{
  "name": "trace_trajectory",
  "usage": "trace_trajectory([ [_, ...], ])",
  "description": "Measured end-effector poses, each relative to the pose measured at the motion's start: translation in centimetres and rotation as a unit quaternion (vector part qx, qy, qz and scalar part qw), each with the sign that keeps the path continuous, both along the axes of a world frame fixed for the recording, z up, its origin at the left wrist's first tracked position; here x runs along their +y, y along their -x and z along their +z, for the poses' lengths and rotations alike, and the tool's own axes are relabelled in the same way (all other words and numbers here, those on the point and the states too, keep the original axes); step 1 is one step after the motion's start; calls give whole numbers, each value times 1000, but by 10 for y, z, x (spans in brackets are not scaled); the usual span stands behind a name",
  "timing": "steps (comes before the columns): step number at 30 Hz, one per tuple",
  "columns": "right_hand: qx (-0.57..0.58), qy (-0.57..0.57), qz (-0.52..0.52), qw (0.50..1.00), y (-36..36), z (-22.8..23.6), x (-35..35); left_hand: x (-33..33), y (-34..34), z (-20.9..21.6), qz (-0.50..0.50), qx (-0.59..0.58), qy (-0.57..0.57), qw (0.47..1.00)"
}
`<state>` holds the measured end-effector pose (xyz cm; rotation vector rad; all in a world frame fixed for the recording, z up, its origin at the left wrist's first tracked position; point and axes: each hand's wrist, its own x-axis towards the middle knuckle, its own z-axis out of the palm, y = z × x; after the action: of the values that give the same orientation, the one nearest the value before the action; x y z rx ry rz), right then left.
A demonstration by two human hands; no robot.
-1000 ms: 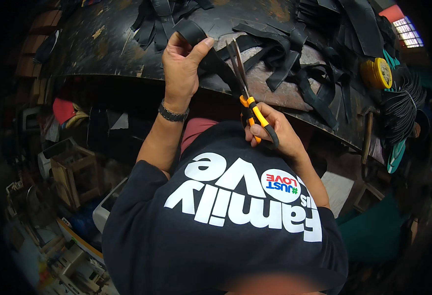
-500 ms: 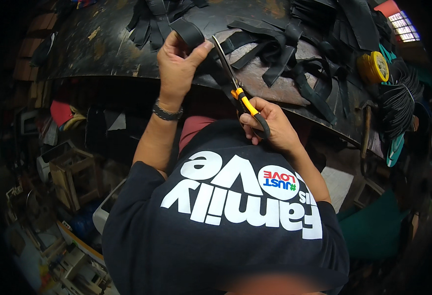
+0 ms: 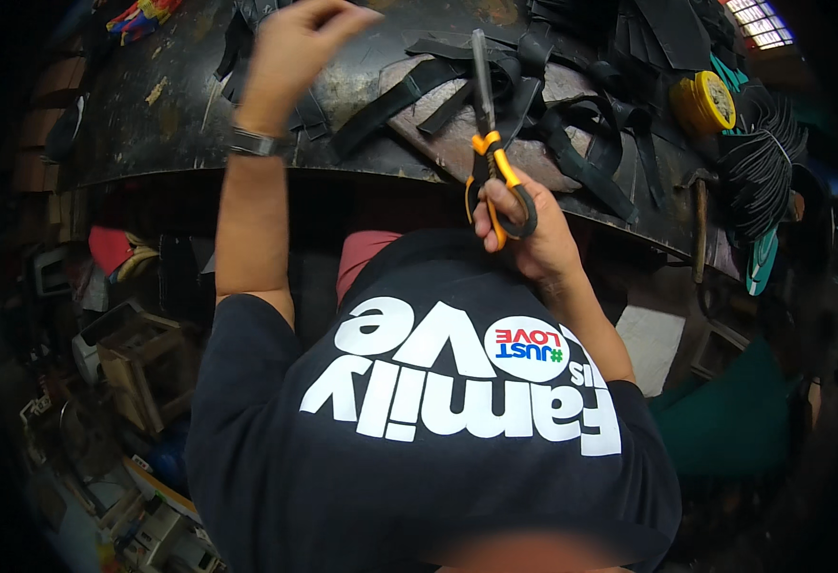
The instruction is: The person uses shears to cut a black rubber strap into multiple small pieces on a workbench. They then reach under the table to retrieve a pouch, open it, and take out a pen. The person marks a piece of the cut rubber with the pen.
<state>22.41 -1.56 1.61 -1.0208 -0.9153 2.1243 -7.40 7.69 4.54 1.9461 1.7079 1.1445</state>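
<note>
My right hand (image 3: 529, 224) grips scissors (image 3: 495, 158) by their black and orange-yellow handles. Their blades point away from me, over the near part of the table, and look closed together. My left hand (image 3: 290, 62) is raised at the far left of the work, blurred, its fingers stretched toward the right with nothing visible in them. Below and behind it lie black strips (image 3: 309, 113), partly hidden by the hand and wrist. Between the hands, more black strips (image 3: 390, 105) lie loose across a worn brownish slab (image 3: 419, 119).
The dark table (image 3: 152, 124) has a curved near edge. On its right stand a yellow tub (image 3: 703, 103), a tied bundle of thin black cords (image 3: 767, 177) and stacked black pieces (image 3: 672, 38). Colourful cloth (image 3: 140, 21) lies far left. A wooden stool (image 3: 147, 368) is below at left.
My left hand has moved up and left, and the black strip it held is no longer in it. The scissors have swung more upright and shifted slightly right with my right hand.
</note>
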Motion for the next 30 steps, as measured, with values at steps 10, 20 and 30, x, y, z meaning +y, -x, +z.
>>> trace_trajectory([
  [10, 12, 11, -73, 997, -13, -5, 8, 16, -110, -44, 14, 12, 143, 990],
  [20, 43, 7, -71, 997, -17, -7, 10, 27, -120, -52, -70, -322, -21, 944],
  [30, 59, -97, -170, 979, -1, 4, 21, -51, -117, -46, -108, -786, 177, 582],
])
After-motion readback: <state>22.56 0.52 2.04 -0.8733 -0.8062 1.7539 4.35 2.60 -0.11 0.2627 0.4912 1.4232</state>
